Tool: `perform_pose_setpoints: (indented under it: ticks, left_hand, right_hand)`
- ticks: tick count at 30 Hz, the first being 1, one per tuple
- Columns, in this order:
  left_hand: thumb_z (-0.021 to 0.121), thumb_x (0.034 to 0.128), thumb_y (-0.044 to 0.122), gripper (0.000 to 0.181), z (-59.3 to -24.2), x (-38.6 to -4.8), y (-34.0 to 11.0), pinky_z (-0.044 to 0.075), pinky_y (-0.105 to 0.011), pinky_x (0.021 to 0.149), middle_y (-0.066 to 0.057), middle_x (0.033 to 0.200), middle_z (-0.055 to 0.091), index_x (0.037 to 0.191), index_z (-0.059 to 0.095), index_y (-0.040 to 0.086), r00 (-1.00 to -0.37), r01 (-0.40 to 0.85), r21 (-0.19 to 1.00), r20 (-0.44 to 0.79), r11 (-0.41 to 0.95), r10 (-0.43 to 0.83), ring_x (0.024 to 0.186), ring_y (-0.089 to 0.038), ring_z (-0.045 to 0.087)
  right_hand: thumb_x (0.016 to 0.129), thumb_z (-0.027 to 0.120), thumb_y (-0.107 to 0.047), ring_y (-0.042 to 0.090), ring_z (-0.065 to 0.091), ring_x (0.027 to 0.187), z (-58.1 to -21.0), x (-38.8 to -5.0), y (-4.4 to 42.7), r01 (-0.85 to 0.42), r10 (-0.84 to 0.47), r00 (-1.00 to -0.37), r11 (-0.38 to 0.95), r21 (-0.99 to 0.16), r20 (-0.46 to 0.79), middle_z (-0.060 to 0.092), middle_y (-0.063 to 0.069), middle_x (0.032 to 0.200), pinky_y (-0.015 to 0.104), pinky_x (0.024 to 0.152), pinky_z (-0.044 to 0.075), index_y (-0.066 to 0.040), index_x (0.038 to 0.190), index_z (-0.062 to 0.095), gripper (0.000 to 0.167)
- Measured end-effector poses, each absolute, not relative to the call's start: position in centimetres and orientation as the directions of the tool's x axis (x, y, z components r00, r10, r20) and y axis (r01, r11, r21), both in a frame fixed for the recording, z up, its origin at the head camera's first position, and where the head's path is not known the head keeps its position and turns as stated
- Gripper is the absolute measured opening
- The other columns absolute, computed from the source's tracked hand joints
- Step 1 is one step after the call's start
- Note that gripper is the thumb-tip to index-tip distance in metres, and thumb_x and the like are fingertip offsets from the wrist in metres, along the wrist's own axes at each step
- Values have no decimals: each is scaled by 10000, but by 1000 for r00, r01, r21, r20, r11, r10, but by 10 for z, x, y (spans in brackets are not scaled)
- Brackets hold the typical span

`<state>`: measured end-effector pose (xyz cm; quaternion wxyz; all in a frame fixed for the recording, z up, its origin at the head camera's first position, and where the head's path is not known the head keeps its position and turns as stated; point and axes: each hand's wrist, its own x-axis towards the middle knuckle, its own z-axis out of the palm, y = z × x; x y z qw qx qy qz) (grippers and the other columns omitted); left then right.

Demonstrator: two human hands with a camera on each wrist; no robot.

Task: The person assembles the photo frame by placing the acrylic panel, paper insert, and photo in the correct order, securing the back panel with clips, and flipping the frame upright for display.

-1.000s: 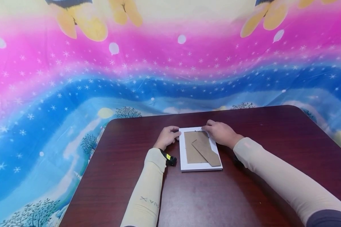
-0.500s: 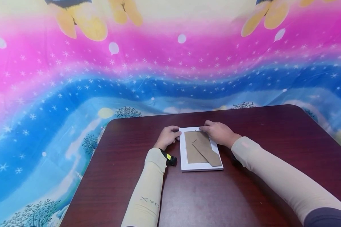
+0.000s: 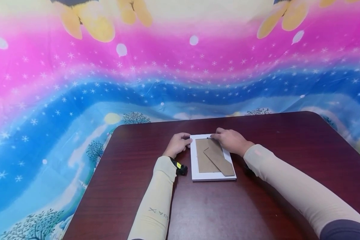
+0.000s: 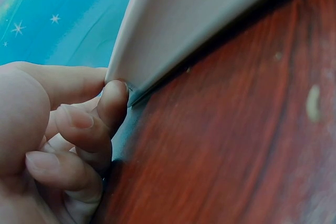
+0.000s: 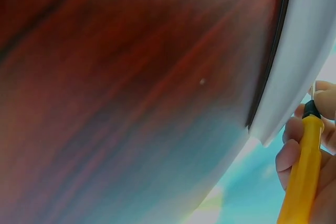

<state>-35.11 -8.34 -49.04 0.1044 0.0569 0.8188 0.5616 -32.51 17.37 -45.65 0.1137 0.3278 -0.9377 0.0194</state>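
Note:
A white picture frame (image 3: 213, 177) lies back side up on the table, its brown backing board (image 3: 210, 156) and slanted stand leg (image 3: 219, 162) showing. My left hand (image 3: 177, 145) pinches the frame's far left corner between thumb and finger; the left wrist view shows this left hand (image 4: 68, 124) on the white frame edge (image 4: 163, 30). My right hand (image 3: 232, 140) is over the frame's far right part. In the right wrist view, this hand (image 5: 325, 129) grips a yellow-handled tool (image 5: 303, 177) with a black collar and thin metal shaft, its tip hidden.
The dark red wooden table (image 3: 132, 173) has rounded far corners. Behind it hangs a colourful cloth (image 3: 168, 66) in pink and blue. A black wrist device (image 3: 181, 168) with a yellow label is at my left wrist, close to the picture frame's left side.
My right hand has shifted slightly left along the picture frame's far edge. The left hand keeps its grip on the corner, and the picture frame has barely moved.

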Motion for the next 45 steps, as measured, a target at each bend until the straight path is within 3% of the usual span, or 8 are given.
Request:
perform_pose_setpoints:
  ticks: [24, 45]
  left_hand:
    - [655, 951, 192, 297, -490, -352, -83, 400, -287, 488, -90, 730, 662, 1224, 633, 77, -970, -7, 930, -96, 368, 224, 526, -163, 498]
    - [649, 957, 176, 270, -487, -351, -82, 382, -268, 469, -83, 714, 651, 1207, 636, 76, -971, -26, 932, -110, 362, 213, 511, -144, 482]
  right_hand:
    - [947, 571, 29, 106, 480, 720, -446, -333, 182, -653, -648, -757, 746, -131, 85, 501, -40, 825, 278, 635, 435, -113, 1256, 673, 355]
    - [929, 631, 5, 100, 481, 712, -449, -335, 182, -690, -676, -724, 712, -131, 139, 492, -52, 808, 278, 634, 423, -78, 1201, 699, 293]
